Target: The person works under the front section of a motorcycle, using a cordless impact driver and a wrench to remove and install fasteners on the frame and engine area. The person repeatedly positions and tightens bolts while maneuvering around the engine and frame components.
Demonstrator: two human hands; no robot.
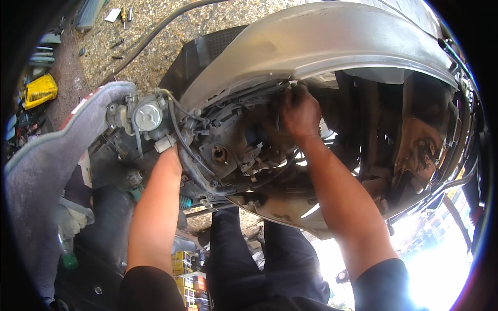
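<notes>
Work looks partway done, judging by the open curved shell (321, 41): the parts inside it are laid bare and uncovered, while how much is left cannot be told. The hands are apart: the right hand (302, 113) curls at the shell's upper inner edge, its grip, if any, hidden; the left wrist (168, 158) slips beneath a round metal part (148, 116) just left of the shell, so the left hand's hold cannot be told. The shell is smooth, dull silvery beige outside, brown and shadowed within. Between it and the round part bends a thin rubber hose (175, 124). Farther left of the shell curves a fuzzy gray panel (36, 171); above the shell's left end lies rough, pebbled ground (223, 18).
</notes>
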